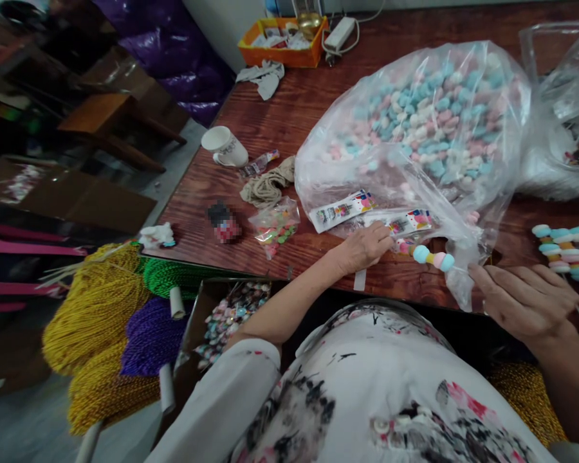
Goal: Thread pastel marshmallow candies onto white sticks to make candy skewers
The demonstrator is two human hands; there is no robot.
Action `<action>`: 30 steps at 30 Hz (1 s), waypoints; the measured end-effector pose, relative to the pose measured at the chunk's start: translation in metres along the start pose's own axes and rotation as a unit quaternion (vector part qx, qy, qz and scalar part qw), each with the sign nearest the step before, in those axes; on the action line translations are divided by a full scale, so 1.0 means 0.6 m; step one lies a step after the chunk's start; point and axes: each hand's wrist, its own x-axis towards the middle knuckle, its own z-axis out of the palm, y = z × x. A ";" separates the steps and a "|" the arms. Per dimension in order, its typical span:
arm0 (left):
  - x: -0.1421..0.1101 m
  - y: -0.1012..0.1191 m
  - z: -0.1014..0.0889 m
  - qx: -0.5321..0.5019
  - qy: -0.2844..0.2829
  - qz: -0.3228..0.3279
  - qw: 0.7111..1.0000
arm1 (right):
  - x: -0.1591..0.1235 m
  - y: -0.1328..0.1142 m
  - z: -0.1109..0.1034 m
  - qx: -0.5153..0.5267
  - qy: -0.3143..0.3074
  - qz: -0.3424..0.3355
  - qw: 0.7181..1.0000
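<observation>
My right hand is closed in a pinch on the thin stick of a marshmallow skewer, strung with blue, yellow and pink pieces. The skewer points left, its far end close to my left hand. Those left fingers are bent together at the edge of a printed plastic wrapper; the exact grip is partly hidden. Another printed wrapper lies just beyond. Behind both hands spreads a large clear bag full of pink, blue and white marshmallows. Several finished skewers lie right of my right hand.
On the wooden table stand a white mug and an orange tray. A small candy bag and a beige cord bundle lie left. Below the edge are a box of wrapped sweets and yellow cord bundles.
</observation>
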 end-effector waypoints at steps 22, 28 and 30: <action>0.022 0.007 -0.007 -0.048 0.041 -0.036 0.997 | -0.002 -0.006 0.018 0.052 0.001 0.071 0.996; 0.027 0.017 -0.002 -0.105 -0.054 -0.066 0.991 | -0.020 -0.031 0.028 0.029 0.037 0.072 0.996; 0.030 0.024 -0.007 -0.118 -0.083 -0.114 0.983 | -0.024 -0.036 0.027 0.015 0.042 0.057 0.997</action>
